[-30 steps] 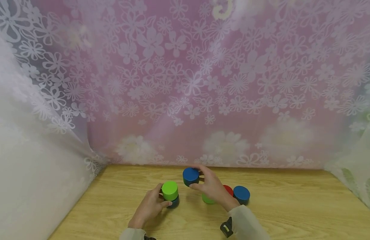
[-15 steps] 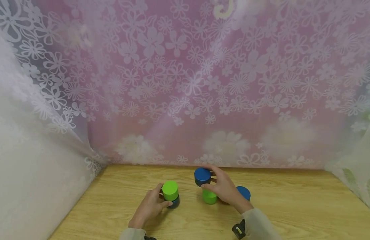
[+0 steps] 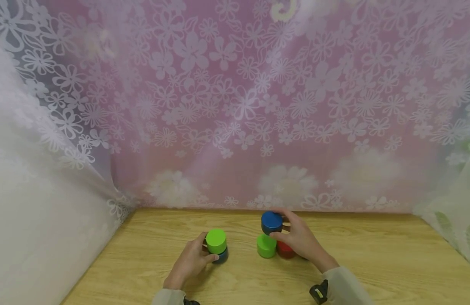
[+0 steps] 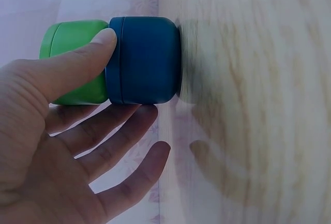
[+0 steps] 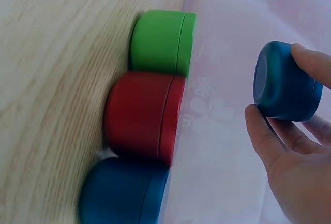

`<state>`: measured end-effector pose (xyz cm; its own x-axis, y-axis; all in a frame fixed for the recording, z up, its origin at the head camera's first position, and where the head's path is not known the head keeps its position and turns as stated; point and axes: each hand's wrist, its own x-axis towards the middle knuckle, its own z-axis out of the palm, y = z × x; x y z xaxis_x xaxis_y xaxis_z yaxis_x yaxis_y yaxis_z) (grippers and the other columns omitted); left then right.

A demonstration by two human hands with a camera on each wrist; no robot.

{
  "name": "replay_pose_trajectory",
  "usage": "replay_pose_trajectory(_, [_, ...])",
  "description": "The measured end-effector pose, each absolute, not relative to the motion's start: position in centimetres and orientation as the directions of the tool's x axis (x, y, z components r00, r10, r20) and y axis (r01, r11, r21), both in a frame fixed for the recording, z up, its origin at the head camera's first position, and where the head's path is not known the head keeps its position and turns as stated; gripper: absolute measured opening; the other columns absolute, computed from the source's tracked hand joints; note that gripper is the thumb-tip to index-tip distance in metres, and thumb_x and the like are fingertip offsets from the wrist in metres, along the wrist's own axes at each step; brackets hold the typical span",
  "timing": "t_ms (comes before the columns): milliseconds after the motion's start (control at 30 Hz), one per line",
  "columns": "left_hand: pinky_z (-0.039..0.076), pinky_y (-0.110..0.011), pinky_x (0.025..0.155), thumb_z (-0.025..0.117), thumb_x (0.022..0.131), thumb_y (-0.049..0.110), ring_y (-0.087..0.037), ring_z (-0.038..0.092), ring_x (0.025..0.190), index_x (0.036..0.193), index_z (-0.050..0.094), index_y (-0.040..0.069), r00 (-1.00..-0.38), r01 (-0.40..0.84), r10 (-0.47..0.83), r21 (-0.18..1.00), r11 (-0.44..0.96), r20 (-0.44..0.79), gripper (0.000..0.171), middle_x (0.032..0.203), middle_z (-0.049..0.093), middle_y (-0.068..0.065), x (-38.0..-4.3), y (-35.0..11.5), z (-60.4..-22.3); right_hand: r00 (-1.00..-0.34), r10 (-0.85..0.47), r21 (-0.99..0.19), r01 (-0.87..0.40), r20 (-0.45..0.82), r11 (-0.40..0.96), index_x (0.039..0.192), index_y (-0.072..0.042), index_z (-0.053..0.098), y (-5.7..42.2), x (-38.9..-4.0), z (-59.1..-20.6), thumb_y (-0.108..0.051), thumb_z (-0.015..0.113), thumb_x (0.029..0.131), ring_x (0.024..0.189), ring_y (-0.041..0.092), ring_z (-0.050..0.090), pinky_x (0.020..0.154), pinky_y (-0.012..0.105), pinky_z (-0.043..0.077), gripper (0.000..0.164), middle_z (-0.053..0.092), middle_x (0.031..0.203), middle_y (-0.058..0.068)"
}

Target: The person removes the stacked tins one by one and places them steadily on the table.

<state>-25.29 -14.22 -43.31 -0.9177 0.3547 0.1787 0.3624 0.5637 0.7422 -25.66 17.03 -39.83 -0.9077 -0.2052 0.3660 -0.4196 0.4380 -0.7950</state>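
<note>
My left hand grips a two-tin stack: a round green tin on top of a dark blue tin. In the left wrist view the thumb lies across the green tin with its tip at the seam, fingers on the far side. The blue tin stands on the table. My right hand pinches another blue tin between thumb and fingers, raised in the air. Below it a second green tin, a red tin and a third blue tin stand in a row, mostly hidden by that hand in the head view.
Everything stands on a wood-grain table. A pink flowered curtain hangs along its back edge. White sheeting closes off the left side, and a pale patterned sheet the right.
My right hand has carried the blue tin rightward, from beside the left stack to above the row's green tin. My left hand and its stack have stayed in place.
</note>
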Motion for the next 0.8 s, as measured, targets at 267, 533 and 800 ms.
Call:
replay_pose_trajectory(267, [0.057,-0.045,0.085,0.081,0.086,0.003,-0.033,0.067,0.102,0.136,0.050,-0.008,-0.919,0.358,0.353,0.747,0.560,0.176,0.060,0.118,0.066,-0.019,-25.4,-14.3,-43.4,-0.909,-0.194,-0.791,-0.417,0.370,0.447,0.137,0.006,0.053,18.6,-25.2,-39.8,-0.002,0.081,0.085,0.118,0.045,0.057,0.096,0.054,0.052,0.060,0.057,0.131,0.026])
replay_pose_trajectory(533, [0.058,-0.046,0.084,0.081,0.086,0.004,-0.034,0.067,0.102,0.137,0.049,-0.009,-0.926,0.347,0.336,0.744,0.571,0.174,0.062,0.118,0.065,-0.020,-25.5,-14.3,-43.0,-0.901,-0.197,-0.767,-0.433,0.386,0.474,0.137,0.006,0.051,20.3,-25.5,-39.6,-0.003,0.081,0.086,0.117,0.047,0.059,0.096,0.057,0.051,0.060,0.057,0.130,0.028])
replay_pose_trajectory(800, [0.057,-0.046,0.085,0.082,0.085,0.004,-0.034,0.066,0.102,0.137,0.049,-0.010,-0.927,0.332,0.343,0.755,0.566,0.151,0.063,0.119,0.065,-0.021,-25.5,-14.3,-43.4,-0.919,-0.158,-0.774,-0.391,0.362,0.498,0.137,0.009,0.050,21.9,-24.9,-39.9,-0.003,0.081,0.085,0.116,0.048,0.059,0.095,0.056,0.051,0.062,0.056,0.130,0.030])
